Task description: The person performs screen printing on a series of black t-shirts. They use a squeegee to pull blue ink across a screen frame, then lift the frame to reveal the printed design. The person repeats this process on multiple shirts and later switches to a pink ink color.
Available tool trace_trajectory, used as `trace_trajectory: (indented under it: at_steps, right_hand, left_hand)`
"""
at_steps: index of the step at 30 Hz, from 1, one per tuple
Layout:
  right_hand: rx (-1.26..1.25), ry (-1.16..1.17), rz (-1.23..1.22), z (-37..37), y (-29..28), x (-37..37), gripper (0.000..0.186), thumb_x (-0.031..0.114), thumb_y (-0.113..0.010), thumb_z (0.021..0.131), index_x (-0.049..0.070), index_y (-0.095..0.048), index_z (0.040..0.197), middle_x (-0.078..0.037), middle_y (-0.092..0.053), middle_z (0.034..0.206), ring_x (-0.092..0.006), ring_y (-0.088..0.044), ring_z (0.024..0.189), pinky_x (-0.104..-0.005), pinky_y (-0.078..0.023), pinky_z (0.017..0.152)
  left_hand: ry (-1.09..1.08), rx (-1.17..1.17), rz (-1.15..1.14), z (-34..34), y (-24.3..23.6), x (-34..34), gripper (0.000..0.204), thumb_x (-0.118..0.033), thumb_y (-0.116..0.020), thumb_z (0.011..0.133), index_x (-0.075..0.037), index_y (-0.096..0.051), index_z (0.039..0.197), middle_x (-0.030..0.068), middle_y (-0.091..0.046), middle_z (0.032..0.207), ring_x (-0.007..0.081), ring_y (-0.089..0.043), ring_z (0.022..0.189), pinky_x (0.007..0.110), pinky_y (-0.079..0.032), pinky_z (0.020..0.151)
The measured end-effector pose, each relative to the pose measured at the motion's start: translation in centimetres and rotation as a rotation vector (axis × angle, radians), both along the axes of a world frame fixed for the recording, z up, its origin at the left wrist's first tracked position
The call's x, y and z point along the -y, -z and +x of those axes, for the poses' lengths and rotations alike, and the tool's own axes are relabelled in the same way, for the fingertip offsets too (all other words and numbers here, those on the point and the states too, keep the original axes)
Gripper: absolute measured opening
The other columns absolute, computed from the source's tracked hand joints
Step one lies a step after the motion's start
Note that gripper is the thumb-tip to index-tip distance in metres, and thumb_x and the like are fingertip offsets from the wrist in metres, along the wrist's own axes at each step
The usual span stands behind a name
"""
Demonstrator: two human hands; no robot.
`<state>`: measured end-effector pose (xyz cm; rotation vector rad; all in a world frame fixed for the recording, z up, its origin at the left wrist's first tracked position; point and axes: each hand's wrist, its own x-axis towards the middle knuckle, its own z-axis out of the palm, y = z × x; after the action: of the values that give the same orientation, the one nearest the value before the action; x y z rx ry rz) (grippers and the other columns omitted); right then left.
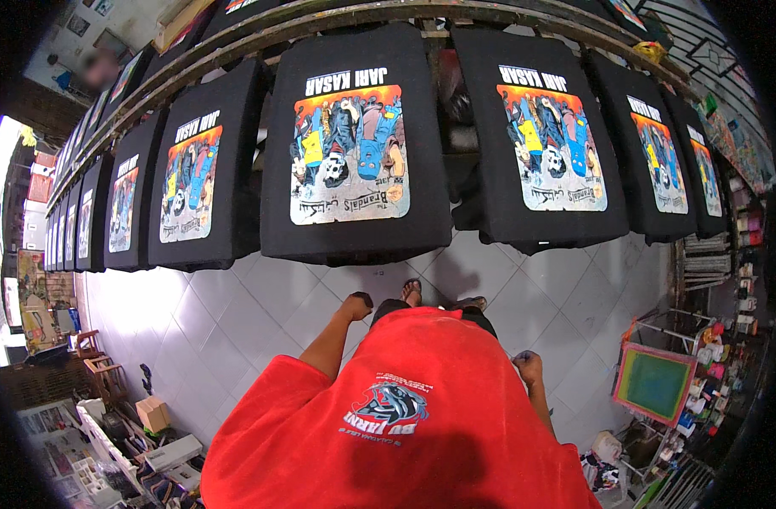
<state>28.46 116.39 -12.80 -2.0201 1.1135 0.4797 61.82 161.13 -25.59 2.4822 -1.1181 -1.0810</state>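
Observation:
My left hand (359,305) hangs low beside my body, its fingers curled in. Dark patches cover its fingertips, and whatever it may hold is hidden. On the other side, my right hand (529,366) is closed in a fist near my hip, with a small pale bit at its edge. Neither hand touches the black T-shirts. In front of me one black T-shirt (274,195) lies stretched over a board, bearing a colourful cartoon print (347,153) that appears upside down. To its right another black T-shirt (481,204) carries the same print.
More printed black shirts (163,229) line a wooden rail (320,24). A green screen-printing frame (655,382) leans at the right, near shelves of bottles and jars (736,339). A cardboard box (153,413) and clutter occupy the lower left. Another person (99,69) stands far left.

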Motion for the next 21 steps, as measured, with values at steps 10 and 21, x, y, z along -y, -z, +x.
trace_trajectory:
  at_steps: [10,21]
  right_hand:
    - [0.238,0.131,0.047,-5.0,2.4,-2.1,0.021,0.018,-0.055,0.088,0.000,-0.067,0.088,-0.011,-0.067,0.069,-0.0189,-0.064,0.064,-0.0315,-0.051,0.065]
    - [0.932,0.958,0.811,-2.0,-8.5,-4.2,0.065,0.061,-0.039,0.092,0.004,-0.053,0.120,-0.012,-0.061,0.112,-0.0216,-0.059,0.100,-0.0348,-0.046,0.089]
  left_hand:
    - [0.100,-0.089,0.046,1.7,-3.9,5.6,0.033,-0.034,-0.048,0.089,-0.013,-0.067,0.103,0.0148,-0.064,0.109,0.0353,-0.061,0.099,0.042,-0.047,0.085]
    - [0.631,-0.317,-0.642,-17.5,-25.8,33.6,0.071,-0.047,-0.052,0.089,-0.004,-0.031,0.141,0.0209,-0.028,0.147,0.0373,-0.032,0.134,0.044,-0.029,0.108]
